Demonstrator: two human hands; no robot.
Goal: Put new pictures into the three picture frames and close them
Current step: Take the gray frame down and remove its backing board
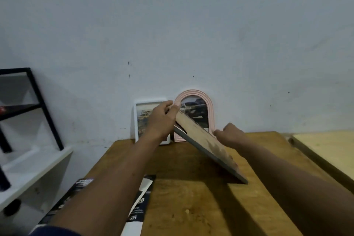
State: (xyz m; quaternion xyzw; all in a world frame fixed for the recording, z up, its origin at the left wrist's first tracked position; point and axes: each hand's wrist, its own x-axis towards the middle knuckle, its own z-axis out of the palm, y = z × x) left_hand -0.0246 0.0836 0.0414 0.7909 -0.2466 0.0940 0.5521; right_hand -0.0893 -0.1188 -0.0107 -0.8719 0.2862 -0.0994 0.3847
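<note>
1 wood frame (206,143) gripped by L hand (162,119), prob. R hand (229,136); 2 frames (136,120) (211,113) behind.

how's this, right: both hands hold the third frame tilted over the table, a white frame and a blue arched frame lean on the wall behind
No: in the head view the arched frame is pink, not blue. The left hand and right hand do hold the third frame tilted over the table, with the white frame also against the wall.
</note>
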